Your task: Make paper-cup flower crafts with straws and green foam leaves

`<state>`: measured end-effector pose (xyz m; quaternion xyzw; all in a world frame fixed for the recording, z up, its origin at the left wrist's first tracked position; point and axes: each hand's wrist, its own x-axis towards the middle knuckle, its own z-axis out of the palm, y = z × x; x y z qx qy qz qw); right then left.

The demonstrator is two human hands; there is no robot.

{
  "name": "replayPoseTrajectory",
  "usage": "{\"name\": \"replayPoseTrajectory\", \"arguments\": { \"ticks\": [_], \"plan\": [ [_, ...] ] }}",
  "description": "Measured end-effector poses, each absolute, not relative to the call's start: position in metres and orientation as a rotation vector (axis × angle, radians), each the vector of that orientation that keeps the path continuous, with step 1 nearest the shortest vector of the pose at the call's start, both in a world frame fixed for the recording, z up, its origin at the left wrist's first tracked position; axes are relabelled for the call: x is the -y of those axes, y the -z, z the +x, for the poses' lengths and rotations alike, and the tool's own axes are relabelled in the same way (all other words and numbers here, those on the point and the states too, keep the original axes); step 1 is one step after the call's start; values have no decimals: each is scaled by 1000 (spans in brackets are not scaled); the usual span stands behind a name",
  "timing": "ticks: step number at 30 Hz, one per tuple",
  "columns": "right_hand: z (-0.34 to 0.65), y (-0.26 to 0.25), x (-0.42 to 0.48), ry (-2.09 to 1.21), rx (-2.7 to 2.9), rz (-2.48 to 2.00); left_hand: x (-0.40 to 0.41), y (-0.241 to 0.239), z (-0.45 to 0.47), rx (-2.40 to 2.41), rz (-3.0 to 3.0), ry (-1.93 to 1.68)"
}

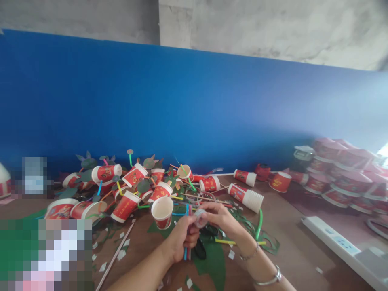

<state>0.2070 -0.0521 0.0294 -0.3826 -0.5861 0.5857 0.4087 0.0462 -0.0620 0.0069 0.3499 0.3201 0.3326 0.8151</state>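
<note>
My left hand (178, 239) is closed around a small bundle of straws (185, 254), blue and pinkish red, whose ends stick out above and below the fist. My right hand (223, 219) pinches a small roll of clear tape (200, 217) beside the straws, close to my left thumb. Black scissors handles (200, 249) lie on the table just behind and below the hands, partly hidden. To the left of the fist stands a red and white paper cup (162, 213) with its mouth up. Green paper (214, 266) lies beneath my hands.
Many red paper cups (125, 206), some with straws and paper shapes attached, pile up at the left back. A nested cup stack (246, 197) lies right of centre. More cups (348, 182) are heaped far right, near a white power strip (332, 238). Paper scraps (121, 254) litter the table.
</note>
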Motion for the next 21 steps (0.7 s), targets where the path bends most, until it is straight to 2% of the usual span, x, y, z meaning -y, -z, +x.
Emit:
{"name": "replayPoseTrajectory", "arguments": {
  "ticks": [21],
  "plan": [
    [214,-29,54,-1560,1438,-797,69,-8,45,-654,779,-718]
  ]
}}
